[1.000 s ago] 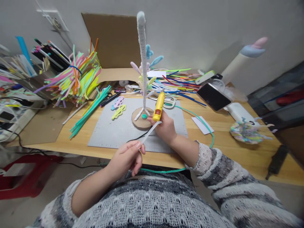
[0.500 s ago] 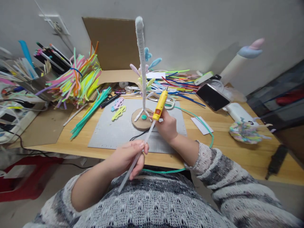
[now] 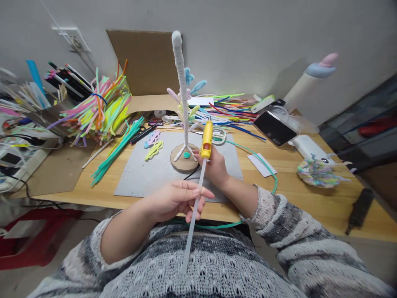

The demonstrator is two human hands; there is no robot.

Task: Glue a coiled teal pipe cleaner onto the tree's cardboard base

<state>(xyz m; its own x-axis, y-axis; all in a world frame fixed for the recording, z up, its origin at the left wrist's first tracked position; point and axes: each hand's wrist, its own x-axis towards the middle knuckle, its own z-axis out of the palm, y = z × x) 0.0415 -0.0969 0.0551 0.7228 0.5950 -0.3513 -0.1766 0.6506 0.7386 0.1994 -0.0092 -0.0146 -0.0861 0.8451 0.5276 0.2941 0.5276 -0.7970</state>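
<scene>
My right hand (image 3: 217,167) is closed around a yellow hot glue gun (image 3: 206,140), its nozzle pointing up and away from me. A long translucent glue stick (image 3: 192,225) runs out of the gun's rear end toward my sweater. My left hand (image 3: 181,199) pinches that stick between thumb and fingers, a little below the gun. Just beyond stands a tall white fuzzy stem (image 3: 180,78) with splayed feet on a round cardboard base (image 3: 182,166). A small teal disc (image 3: 186,155) lies between the feet.
A grey cutting mat (image 3: 136,171) carries yellow and pink wavy pieces. Teal pipe cleaners (image 3: 116,153) and a colourful bundle (image 3: 99,103) lie left. Scissors (image 3: 218,136) rest behind the gun. A phone (image 3: 276,127), white card (image 3: 262,164) and pastel ornament (image 3: 319,170) are right.
The glue gun has swung more upright and slightly left. My left hand has shifted right along with the glue stick, which now hangs steeper.
</scene>
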